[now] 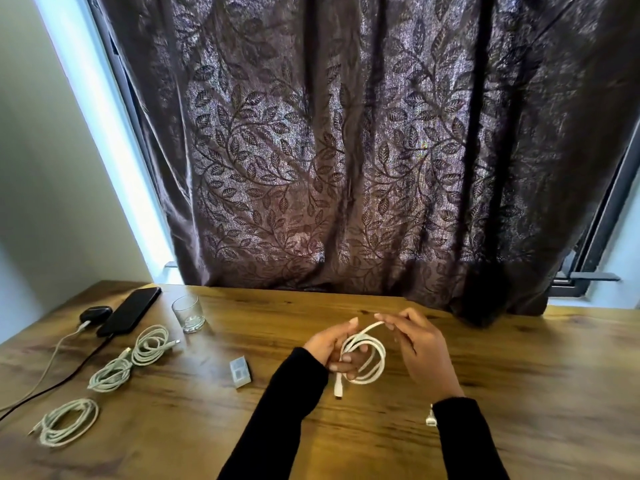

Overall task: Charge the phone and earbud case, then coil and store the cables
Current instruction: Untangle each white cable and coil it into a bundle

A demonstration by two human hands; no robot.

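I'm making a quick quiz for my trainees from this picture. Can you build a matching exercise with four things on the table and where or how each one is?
Things:
1. phone
2. glass
3. white cable
4. small clear box

States:
A. stands upright and empty, right of the phone
B. held as a coil between both hands
C. lies flat with a dark cable plugged in
D. sits on the table between the coiled cables and the left hand

Pairs: 1-C, 2-A, 3-B, 4-D
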